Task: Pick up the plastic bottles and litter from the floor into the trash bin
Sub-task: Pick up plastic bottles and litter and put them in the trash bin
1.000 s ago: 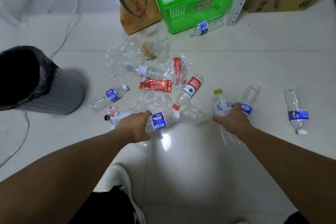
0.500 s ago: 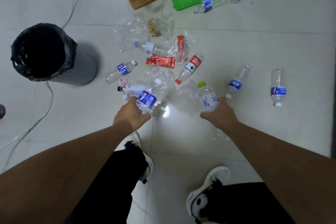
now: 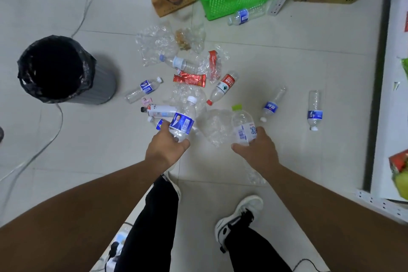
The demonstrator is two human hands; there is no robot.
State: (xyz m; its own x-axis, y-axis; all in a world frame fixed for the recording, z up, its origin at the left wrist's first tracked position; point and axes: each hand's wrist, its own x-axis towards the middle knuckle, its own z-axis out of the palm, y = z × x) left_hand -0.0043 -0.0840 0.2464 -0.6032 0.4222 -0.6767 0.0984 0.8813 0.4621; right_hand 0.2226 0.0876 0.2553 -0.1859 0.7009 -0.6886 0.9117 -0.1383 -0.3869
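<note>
Nearest, left hand (image 3: 166, 150) grips blue-label bottle (image 3: 183, 120), white cap pointing away. Right hand (image 3: 258, 150) curled round green-capped bottle (image 3: 242, 127); crumpled clear plastic beneath wrist, possibly held too, blurred. Beyond: more bottles, red wrapper (image 3: 189, 79), clear plastic litter (image 3: 155, 43) scattered on floor (image 3: 287, 62). Trash bin (image 3: 55, 68), black liner, far left, well apart from hands.

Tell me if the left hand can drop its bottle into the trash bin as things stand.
Probably yes. The left hand grips a blue-label bottle, and the trash bin stands open-topped on its own side with only bare floor between.
</note>
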